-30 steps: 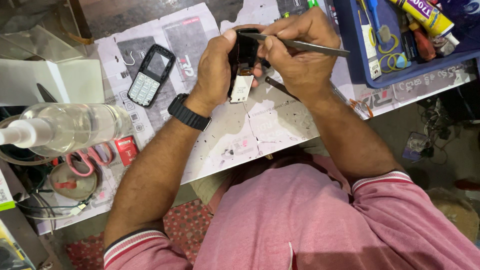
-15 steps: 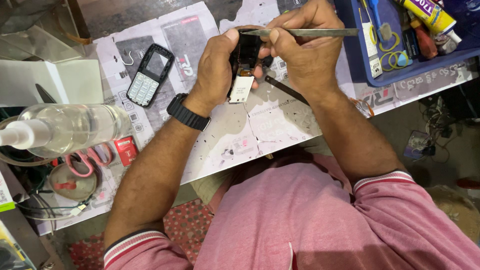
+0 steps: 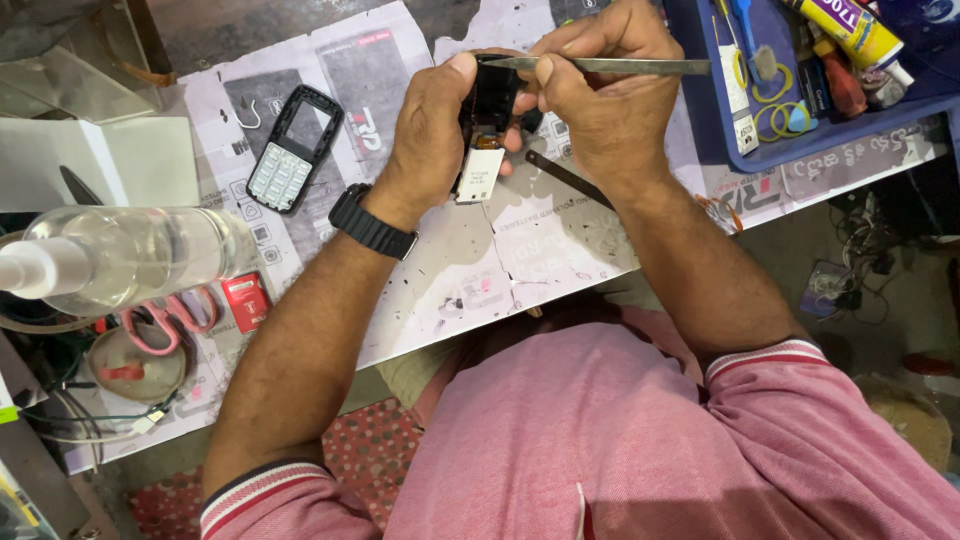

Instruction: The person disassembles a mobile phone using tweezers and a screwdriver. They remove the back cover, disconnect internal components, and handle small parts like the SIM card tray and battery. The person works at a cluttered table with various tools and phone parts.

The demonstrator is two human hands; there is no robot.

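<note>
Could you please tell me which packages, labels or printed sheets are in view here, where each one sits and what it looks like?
Printed paper sheets: cover the bench, white and grey.
White label: on the black phone body in the left hand; the right hand holds metal tweezers.
Glue tube: in the blue tray, upper right, yellow with purple label.
Small red packet: left, by pink-handled scissors.

The phone body [image 3: 487, 130] is black with a white label. The tweezers [image 3: 610, 66] are grey metal. The phone front cover [image 3: 293, 150], far left, is black with pale grey keys. The tray [image 3: 700, 110], far right, is blue. The scissors [image 3: 165, 318], near left, have pink handles.
</note>
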